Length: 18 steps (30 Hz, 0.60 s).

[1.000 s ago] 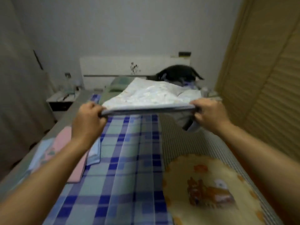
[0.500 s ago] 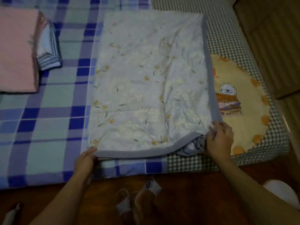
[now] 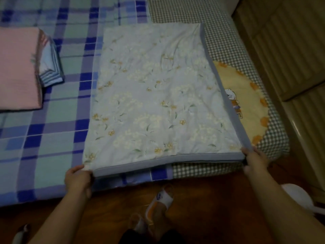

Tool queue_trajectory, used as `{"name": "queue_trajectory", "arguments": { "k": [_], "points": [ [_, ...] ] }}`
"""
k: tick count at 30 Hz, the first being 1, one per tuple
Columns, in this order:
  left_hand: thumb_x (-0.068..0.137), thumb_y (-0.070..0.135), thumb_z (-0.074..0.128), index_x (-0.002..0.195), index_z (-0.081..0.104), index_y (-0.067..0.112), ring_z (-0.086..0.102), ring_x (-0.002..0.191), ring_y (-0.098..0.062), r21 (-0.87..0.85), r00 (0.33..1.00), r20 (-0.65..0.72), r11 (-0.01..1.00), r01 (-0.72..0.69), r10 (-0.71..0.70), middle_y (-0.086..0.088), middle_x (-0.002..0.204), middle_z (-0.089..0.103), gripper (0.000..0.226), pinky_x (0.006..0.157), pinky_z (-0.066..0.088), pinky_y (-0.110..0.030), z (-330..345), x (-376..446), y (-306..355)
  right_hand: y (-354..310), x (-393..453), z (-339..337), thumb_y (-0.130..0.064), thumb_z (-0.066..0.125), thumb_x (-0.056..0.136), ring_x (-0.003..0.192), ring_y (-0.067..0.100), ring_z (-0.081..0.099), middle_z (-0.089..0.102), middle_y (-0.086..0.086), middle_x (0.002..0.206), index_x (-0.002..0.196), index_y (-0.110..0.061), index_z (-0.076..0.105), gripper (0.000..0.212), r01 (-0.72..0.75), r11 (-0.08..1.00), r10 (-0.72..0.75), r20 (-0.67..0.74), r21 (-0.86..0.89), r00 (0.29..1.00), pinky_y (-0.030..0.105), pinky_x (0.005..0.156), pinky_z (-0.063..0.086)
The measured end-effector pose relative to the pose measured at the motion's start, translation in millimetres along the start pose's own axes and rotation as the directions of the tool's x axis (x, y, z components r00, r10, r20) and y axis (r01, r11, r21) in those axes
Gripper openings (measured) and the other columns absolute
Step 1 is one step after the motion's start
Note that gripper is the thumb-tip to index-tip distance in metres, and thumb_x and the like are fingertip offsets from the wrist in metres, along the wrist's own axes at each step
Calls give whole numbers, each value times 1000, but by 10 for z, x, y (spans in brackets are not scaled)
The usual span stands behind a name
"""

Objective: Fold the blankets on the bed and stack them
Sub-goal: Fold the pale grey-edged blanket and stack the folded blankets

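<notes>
A pale floral blanket (image 3: 154,95) with a grey border lies folded flat on the bed, its near edge at the mattress edge. My left hand (image 3: 77,178) grips its near left corner. My right hand (image 3: 255,159) grips its near right corner, fingers curled under the grey border. At the far left sits a folded pink blanket (image 3: 17,67) on top of a folded blue striped one (image 3: 51,67).
The bed has a blue plaid sheet (image 3: 44,129) on the left and a checked sheet (image 3: 219,37) on the right. A round yellow cartoon mat (image 3: 246,95) lies partly under the blanket. A louvred wooden wardrobe (image 3: 290,50) stands at the right. Slippered feet (image 3: 158,203) stand on the wood floor.
The blanket was held up stretched between both hands, then laid down on the bed. Since half a second ago the bunched right corner has been pulled straight and the near edge is even.
</notes>
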State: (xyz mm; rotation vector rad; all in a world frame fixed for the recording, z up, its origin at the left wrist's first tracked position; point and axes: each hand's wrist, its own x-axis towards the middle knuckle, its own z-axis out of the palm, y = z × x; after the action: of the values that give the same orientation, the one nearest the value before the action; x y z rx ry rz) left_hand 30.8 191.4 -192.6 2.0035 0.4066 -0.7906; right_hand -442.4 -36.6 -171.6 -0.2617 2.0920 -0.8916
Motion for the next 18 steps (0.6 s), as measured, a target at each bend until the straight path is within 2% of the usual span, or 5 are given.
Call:
{"name": "queue_trajectory", "arguments": {
  "k": [5, 8, 11, 14, 18],
  "points": [
    [86, -6, 66, 142, 48, 15, 56, 119, -34, -73, 987, -49, 986, 147, -151, -19, 138, 54, 63, 98, 50, -41, -3, 161, -560, 595, 386, 48, -10, 72, 86, 93, 22, 60, 62, 4, 110, 113, -13, 63, 29, -117, 944, 179, -181, 309, 967, 31, 85, 56],
    [85, -4, 66, 136, 54, 6, 59, 110, -37, -69, 969, -94, 972, 225, -230, -23, 130, 57, 53, 84, 52, -41, -32, 406, -841, 1291, 1362, 109, -27, 68, 84, 78, 21, 60, 69, 12, 108, 97, -34, 67, 15, -286, 845, 248, 143, 451, 958, 11, 64, 51],
    [91, 4, 63, 132, 49, 4, 60, 95, -35, 17, 953, 48, 955, 297, -298, -21, 117, 57, 43, 73, 55, -43, -51, 440, -1003, 1436, 1108, 254, -58, 70, 83, 91, 22, 64, 67, 9, 110, 111, -35, 61, 37, -458, 769, 345, 315, 445, 884, 34, 87, 55],
    [98, 14, 58, 139, 46, 13, 55, 108, -32, -154, 931, 147, 922, 356, -335, -15, 126, 52, 43, 78, 54, -41, -40, 317, -1007, 1175, 333, 274, -40, 70, 90, 104, 34, 60, 62, 10, 115, 127, -21, 53, 44, -440, 849, 326, 366, 291, 871, 58, 92, 50],
    [98, 17, 58, 132, 52, 19, 58, 99, -24, -227, 995, -35, 970, 86, -97, -7, 122, 56, 35, 62, 52, -36, -104, -16, -795, 733, -125, -164, -18, 72, 89, 101, 29, 65, 66, 3, 117, 130, -16, 54, 46, -282, 893, 171, 314, 351, 934, 41, 72, 57]
  ]
}}
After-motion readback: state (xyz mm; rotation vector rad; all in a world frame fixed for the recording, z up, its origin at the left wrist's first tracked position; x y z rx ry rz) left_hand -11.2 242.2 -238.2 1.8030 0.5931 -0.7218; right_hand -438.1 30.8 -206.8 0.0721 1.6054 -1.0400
